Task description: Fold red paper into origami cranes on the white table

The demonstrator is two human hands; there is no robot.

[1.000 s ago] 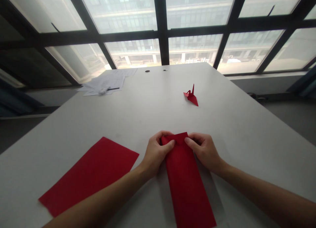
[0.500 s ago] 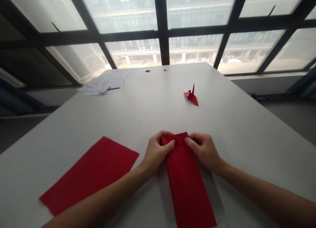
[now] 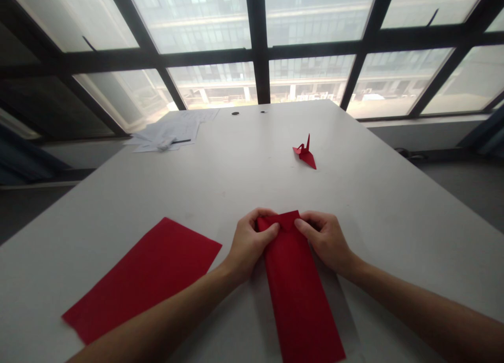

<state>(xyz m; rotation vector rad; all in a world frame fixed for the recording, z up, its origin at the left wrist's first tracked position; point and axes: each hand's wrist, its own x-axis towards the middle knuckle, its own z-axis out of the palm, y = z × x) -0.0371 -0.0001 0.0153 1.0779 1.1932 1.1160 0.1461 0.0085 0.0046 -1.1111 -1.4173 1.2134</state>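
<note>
A long strip of folded red paper (image 3: pixel 301 295) lies between my hands, its near end running to the bottom of the view. My left hand (image 3: pixel 252 239) pinches its far left corner, thumb on top and fingers curled behind. At the far right corner, my right hand (image 3: pixel 326 239) grips the same paper with its thumb over the edge. A small flap is turned over along the far edge, between the two thumbs. The fingers under the paper are hidden.
Left of my left forearm, a flat red sheet (image 3: pixel 147 276) lies on the white table (image 3: pixel 244 179). Further back stands a red origami crane (image 3: pixel 305 152). White papers (image 3: pixel 173 128) with a dark pen (image 3: pixel 181 141) and a crumpled piece sit at the back left, before the windows.
</note>
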